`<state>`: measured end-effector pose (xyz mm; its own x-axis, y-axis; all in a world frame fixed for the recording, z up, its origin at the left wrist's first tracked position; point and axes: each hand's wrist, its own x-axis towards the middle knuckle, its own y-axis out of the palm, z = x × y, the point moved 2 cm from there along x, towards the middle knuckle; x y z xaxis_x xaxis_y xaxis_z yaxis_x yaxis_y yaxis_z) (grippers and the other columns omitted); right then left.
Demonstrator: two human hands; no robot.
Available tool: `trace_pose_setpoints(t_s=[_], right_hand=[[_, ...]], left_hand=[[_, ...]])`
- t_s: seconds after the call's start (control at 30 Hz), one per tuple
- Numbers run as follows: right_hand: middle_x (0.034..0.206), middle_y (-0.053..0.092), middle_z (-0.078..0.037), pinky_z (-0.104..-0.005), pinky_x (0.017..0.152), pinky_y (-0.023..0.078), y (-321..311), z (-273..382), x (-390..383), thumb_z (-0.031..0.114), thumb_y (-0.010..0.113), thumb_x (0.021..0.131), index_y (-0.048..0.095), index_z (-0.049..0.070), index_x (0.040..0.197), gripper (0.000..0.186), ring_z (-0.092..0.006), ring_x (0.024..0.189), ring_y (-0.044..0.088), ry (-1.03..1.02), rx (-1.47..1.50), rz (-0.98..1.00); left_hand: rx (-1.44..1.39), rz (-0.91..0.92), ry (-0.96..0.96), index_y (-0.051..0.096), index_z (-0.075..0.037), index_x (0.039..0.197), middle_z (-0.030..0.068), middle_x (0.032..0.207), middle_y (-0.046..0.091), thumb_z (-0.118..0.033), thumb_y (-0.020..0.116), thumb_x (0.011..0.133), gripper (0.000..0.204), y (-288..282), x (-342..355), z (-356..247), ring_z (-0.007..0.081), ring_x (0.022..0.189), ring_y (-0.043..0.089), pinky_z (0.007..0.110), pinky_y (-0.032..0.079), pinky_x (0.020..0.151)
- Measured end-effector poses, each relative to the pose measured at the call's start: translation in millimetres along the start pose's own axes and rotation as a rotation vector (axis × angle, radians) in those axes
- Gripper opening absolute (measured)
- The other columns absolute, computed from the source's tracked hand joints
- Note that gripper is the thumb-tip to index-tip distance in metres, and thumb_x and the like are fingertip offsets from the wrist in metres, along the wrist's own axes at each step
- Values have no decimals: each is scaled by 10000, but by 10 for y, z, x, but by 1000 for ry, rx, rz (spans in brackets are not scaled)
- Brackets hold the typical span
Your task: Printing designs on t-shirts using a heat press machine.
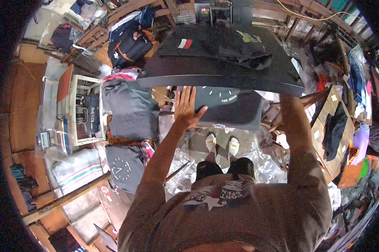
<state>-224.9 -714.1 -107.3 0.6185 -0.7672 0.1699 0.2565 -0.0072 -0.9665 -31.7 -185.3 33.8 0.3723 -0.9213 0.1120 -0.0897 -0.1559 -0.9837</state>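
**A printed dark garment (235,112) lies under a flat left hand (186,110)**

Nearest, left of and closer than the big black plate (223,80), a dark garment with a pale clock-face print (124,168) lies face up; its print looks complete.

Next, the printed dark garment is spread flat below the plate's front edge, which hides part of its design. Pale dashes and small lettering already show, so this print seems applied, though the hidden part can't be judged. The left hand rests on its left side, fingers extended, gripping nothing. The right forearm (298,130) reaches up to the plate's right end; the right hand is hidden, so its fingers can't be told.

Left of the plate, a grey garment (132,109) shows no print, perhaps work left to do. Farther, a dark folded garment (223,48) lies atop the plate.
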Motion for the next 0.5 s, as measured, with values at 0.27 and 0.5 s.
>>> trace_pose_setpoints(t_s=[0.27, 0.5], right_hand=[[887, 729, -108, -362, 761, 538, -1938, -477, 238, 430, 736, 805, 741, 129, 984, 351, -248, 837, 704, 487, 266, -330], [801, 648, -5, -255, 606, 471, -3466, -1489, -1129, 321, 672, 908, 700, 41, 1011, 300, -96, 680, 599, 474, 849, -198]], left_hand=[[71, 2, -42, 277, 15, 1487, 221, 1562, 230, -704, 441, 874, 959, -130, -252, 164, 377, 1461, 180, 524, 68, 1188], [-121, -262, -333, 297, 26, 1468, 281, 1461, 374, -394, 708, 831, 866, -400, -752, 156, 440, 1351, 361, 459, 266, 1135]])
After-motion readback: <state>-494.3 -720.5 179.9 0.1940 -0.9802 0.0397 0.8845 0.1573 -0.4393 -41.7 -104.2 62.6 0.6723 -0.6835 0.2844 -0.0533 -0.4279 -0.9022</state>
